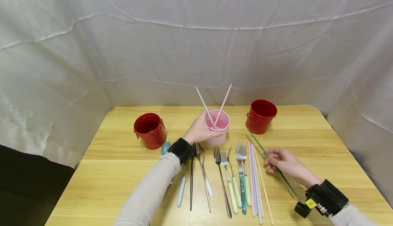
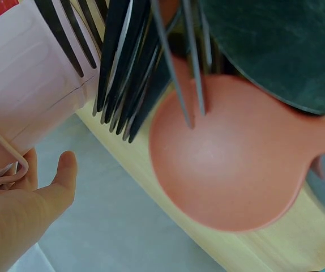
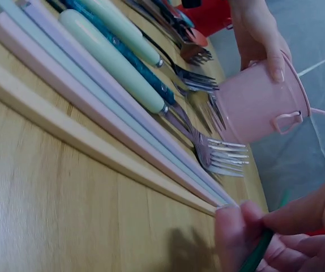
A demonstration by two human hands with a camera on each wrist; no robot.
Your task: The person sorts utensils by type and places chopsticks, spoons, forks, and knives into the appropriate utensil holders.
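**Q:** On the table (image 1: 122, 185), what does each of the hands hold?

**A:** Left hand (image 1: 200, 130): fingers curled round the side of the pink bucket (image 1: 218, 127), which stands at mid-table with two pale sticks (image 1: 215, 108) leaning crossed inside it. Right hand (image 1: 284, 164): fingertips pinching a green stick (image 1: 261, 145), its far end pointing toward the red bucket on the right (image 1: 261, 116).

**Q:** And around them?

**A:** Between the hands, forks (image 1: 228, 174) and more sticks (image 1: 256, 181) lie side by side; spoons (image 1: 202, 171) lie beside the left wrist. A second red bucket (image 1: 149, 130) stands at left, before a white cloth backdrop (image 1: 196, 41).
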